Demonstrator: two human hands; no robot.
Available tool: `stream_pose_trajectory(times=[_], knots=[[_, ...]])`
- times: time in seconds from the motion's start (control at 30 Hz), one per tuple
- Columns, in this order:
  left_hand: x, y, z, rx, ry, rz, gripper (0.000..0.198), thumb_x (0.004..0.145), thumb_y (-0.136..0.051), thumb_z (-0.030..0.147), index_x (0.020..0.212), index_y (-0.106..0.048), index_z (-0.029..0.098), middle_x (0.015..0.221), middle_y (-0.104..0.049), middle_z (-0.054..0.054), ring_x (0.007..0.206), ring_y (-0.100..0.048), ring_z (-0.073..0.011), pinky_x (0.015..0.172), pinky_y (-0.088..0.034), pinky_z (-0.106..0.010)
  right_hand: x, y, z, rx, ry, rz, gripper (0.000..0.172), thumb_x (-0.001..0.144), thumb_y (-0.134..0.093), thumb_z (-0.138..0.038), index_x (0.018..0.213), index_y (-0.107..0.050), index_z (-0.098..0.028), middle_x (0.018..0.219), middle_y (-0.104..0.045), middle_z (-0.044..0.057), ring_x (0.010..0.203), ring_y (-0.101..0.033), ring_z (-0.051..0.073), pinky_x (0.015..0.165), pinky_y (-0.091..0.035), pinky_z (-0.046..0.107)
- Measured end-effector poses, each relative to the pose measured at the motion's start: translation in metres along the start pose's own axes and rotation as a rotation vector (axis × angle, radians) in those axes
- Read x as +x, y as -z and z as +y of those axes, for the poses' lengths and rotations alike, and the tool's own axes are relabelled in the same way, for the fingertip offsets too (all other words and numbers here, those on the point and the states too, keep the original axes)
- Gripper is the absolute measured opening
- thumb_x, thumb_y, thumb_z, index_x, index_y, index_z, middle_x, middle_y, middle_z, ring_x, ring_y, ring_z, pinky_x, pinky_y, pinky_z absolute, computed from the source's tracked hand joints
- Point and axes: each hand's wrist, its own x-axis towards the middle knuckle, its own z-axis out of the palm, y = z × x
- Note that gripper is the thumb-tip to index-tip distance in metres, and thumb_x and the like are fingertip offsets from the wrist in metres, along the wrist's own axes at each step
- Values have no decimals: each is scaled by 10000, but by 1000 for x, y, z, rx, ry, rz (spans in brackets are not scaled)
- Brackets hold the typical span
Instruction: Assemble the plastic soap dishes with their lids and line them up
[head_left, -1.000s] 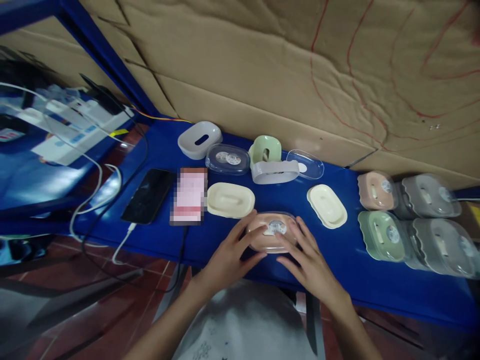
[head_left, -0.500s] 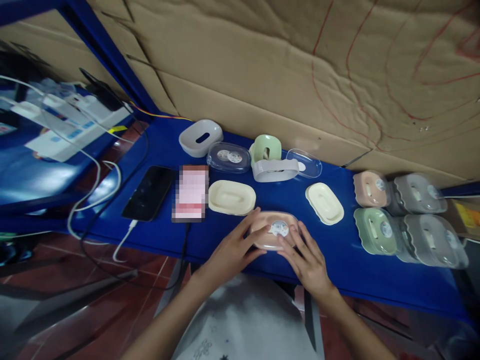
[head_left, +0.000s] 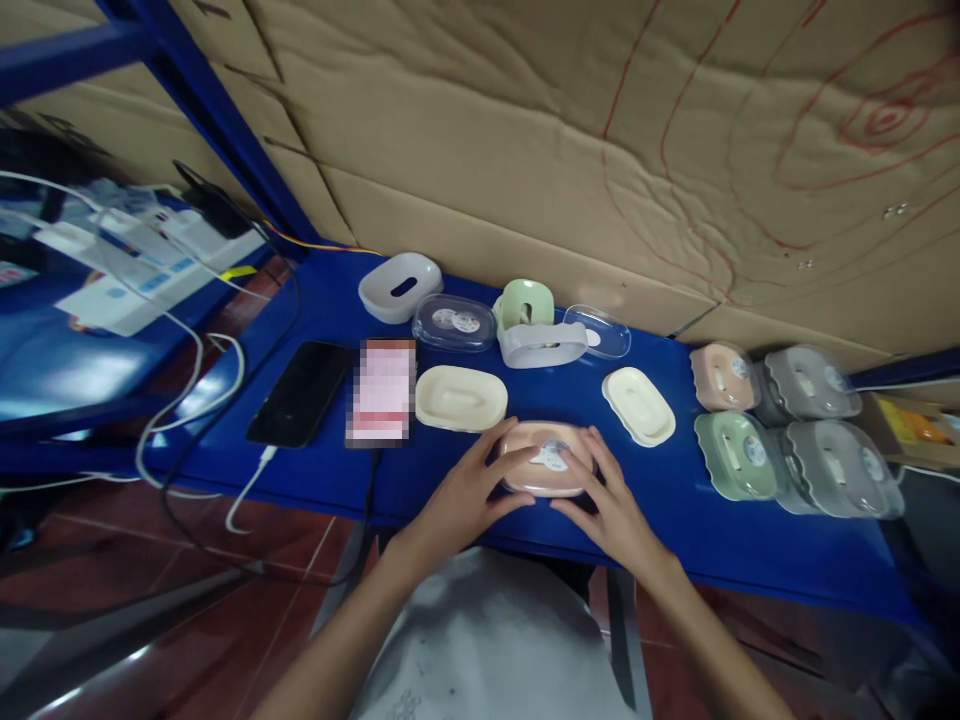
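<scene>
My left hand [head_left: 461, 492] and right hand [head_left: 616, 500] are clasping the pink box [head_left: 547, 482] between them, one at each end. The fingers of both hands are standing part-spread and curved, opening only as wide as the box requires. The index fingers are lying across the top near the round label [head_left: 555, 456], and the thumbs are pointing towards each other along the front edge. The pink box is resting flat at the near edge of the blue table [head_left: 757, 550], directly in front of my body.

Adjacent parts are lying as follows. The left cream tray [head_left: 461, 398] is sitting just beyond my left fingertips; the right cream tray [head_left: 640, 405] is lying beyond my right hand, apart from it. At the rear, the grey ring [head_left: 545, 346] is standing in front of the green shell [head_left: 529, 300], between two clear lids [head_left: 454, 322]. The grey shell [head_left: 399, 287] is occupying the rear left. On the right, covered boxes [head_left: 735, 456] are standing grouped in pink, green and grey.
</scene>
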Motion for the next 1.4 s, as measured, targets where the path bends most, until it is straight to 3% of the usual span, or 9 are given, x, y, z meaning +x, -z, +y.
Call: stream_pose_trajectory(times=[0.13,0.27,0.47,0.63,0.87,1.03,1.2,1.3,1.4], knots=[[-3,4,-1,-35,-16,-48,721,988,-760,385,1622,-417,395,1744,-342,-81,1603,-389,-305,1275,-433,-505,2,11,6,51,31,-82,775,998,-720,-269,1671,-360,-405,1772,-279,87,1577,-413,317,1207,-522,508],[-6,6,2,-57,-2,-36,912,994,-753,404,1711,-191,373,1810,-164,-110,1636,-312,-328,1266,-442,-516,1,37,24,-43,8,96,754,973,-757,-289,1644,-428,-384,1706,-411,107,1507,-517,325,1199,-530,515],[-4,5,6,-24,31,-75,720,1049,-668,352,1671,-306,383,1805,-192,-76,1577,-437,-301,1238,-486,-493,14,108,125,-489,-536,520,794,900,-803,-549,1558,-558,-179,1580,-522,242,1492,-504,371,1211,-448,522],[-4,2,4,64,-13,-81,539,1076,-616,340,1593,-464,348,1752,-338,-63,1584,-426,-286,1258,-465,-497,24,122,180,-605,-895,460,781,910,-767,-569,1556,-557,-186,1565,-494,294,1381,-556,401,1032,-491,547],[-4,0,2,98,-53,-53,405,1081,-605,315,1484,-578,301,1672,-453,-86,1520,-510,-278,1236,-499,-495,31,110,175,-682,-1076,357,936,872,-770,-638,1633,-400,-238,1586,-471,277,1204,-645,415,868,-513,534],[-3,-1,5,174,-156,89,357,1059,-625,235,1415,-633,257,1566,-564,-118,1450,-573,-277,1190,-537,-464,30,107,153,-678,-756,363,842,991,-606,-632,1630,-394,-125,1615,-457,298,1446,-496,433,1105,-452,600],[-1,-6,7,475,9,369,405,1015,-657,188,1419,-638,218,1528,-599,-179,1475,-524,-403,1246,-343,-670,31,55,99,-430,-337,105,545,1070,-529,-518,1509,-573,-199,1507,-619,196,1375,-597,372,1104,-501,566],[-1,-6,8,514,53,322,412,1030,-600,146,1427,-636,248,1430,-687,-139,1370,-616,-382,1225,-295,-694,28,28,68,-377,-269,3,468,1082,-535,-439,1508,-599,-255,1533,-609,167,1341,-630,368,1028,-556,544],[-2,-5,9,482,-9,224,460,1010,-535,43,1382,-669,278,1328,-747,-79,1216,-696,-299,1140,-401,-579,27,26,48,-236,-155,-76,394,1092,-532,-382,1464,-645,-319,1534,-623,101,1358,-630,319,1039,-562,509]])
